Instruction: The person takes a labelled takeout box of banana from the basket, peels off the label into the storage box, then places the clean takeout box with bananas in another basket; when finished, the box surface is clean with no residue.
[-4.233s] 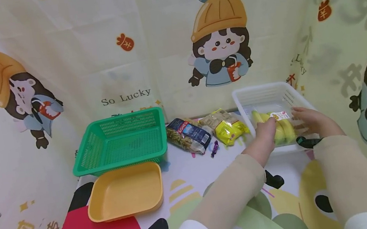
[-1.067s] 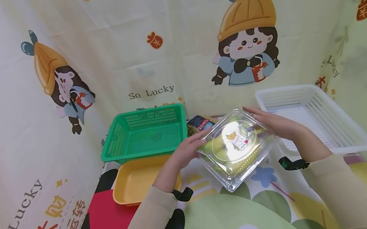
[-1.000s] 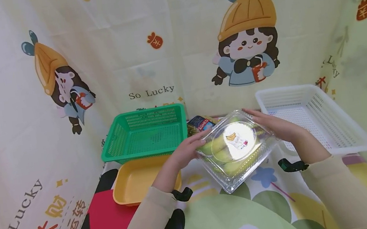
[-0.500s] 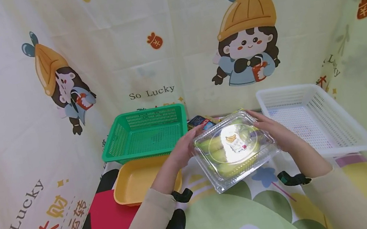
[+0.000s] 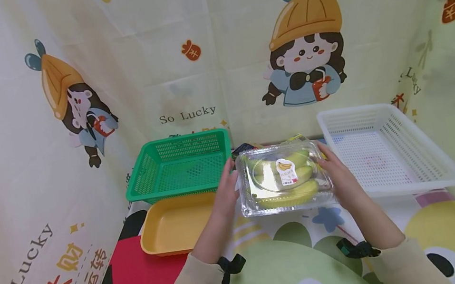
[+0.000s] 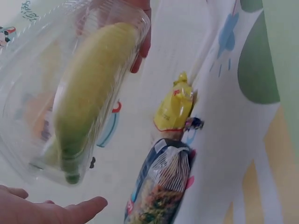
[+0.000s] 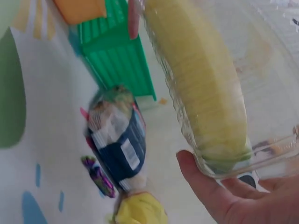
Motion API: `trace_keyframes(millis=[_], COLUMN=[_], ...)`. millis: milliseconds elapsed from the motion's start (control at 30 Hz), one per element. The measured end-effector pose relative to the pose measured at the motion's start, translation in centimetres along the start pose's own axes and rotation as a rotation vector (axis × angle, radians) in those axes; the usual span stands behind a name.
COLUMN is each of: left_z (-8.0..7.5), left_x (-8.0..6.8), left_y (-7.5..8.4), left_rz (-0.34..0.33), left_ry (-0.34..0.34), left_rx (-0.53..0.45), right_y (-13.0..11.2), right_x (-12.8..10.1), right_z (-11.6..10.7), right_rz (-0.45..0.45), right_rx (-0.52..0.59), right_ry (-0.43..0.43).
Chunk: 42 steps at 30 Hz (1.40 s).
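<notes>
Clear plastic box (image 5: 288, 206) is held up off the surface (image 5: 335, 271), over the middle of its far half, roughly level in the head view. Bananas (image 5: 292, 196) are seen inside; a banana-printed label (image 5: 286, 171) is stuck on top. Box's right end is gripped by the right hand (image 5: 341, 176), thumb laid at the corner, other fingers seen behind the plastic. Left hand (image 5: 224, 192) is set at the left end, fingers fairly straight and loose, not wrapped round anything; contact with the box cannot be told. Far left corner of the surface is taken by a green basket (image 5: 179, 167); a yellow tray (image 5: 178, 225) is placed just in front, by the left edge. Far right corner is taken by a white basket (image 5: 384, 155). Between the baskets, along the far edge, a navy pasta bag (image 7: 128, 144) and a yellow packet (image 6: 175, 107) are laid, mostly hidden in the head view; a purple-wrapped candy (image 7: 98, 177) is seen beside them.
</notes>
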<state>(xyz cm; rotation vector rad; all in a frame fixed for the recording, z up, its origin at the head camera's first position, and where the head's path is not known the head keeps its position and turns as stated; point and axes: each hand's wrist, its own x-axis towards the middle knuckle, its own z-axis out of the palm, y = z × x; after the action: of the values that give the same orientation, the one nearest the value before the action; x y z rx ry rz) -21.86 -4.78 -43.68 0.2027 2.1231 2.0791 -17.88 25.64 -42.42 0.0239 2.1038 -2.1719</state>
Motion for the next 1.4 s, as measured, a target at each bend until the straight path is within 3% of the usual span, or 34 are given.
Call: trace_keyframes(millis=[133,433,700,933,1033,1167,1400], left_z=[0.1,0.4,0.3,0.4,0.6,1.0,1.2], left_x=[-0.8,-1.2,-1.9,-2.7,-3.0,-3.2,-3.0], left_y=[-0.3,-1.2,-2.0,-3.5,-4.4,-5.5,-7.7], left_rz=[-0.004,0.036,0.038,0.044,0.025,0.018,0.004], left_ry=[-0.018,-0.058,-0.063,-0.109,-0.147,-0.143,-0.116], left_rx=[0.029,-0.105,-0.094,-0.072,-0.133,-0.189,-0.156], right_y=[0.2,0.8,2.0,3.6,4.3,5.3,7.3], right_x=[-0.5,-1.1,-1.6,-2.3,-2.3,-2.0,-1.2], right_z=[0.9,2.2,2.2,2.3,2.3,2.1,1.8], right_rz=[0.015,0.019,-0.084,-0.075,-0.078,-0.079,-0.095], right_rx=[0.009,-0.032,-0.041,-0.041,-0.039,-0.042,-0.026], right_ry=[0.054,0.114,0.059,0.052,0.068,0.082,0.041])
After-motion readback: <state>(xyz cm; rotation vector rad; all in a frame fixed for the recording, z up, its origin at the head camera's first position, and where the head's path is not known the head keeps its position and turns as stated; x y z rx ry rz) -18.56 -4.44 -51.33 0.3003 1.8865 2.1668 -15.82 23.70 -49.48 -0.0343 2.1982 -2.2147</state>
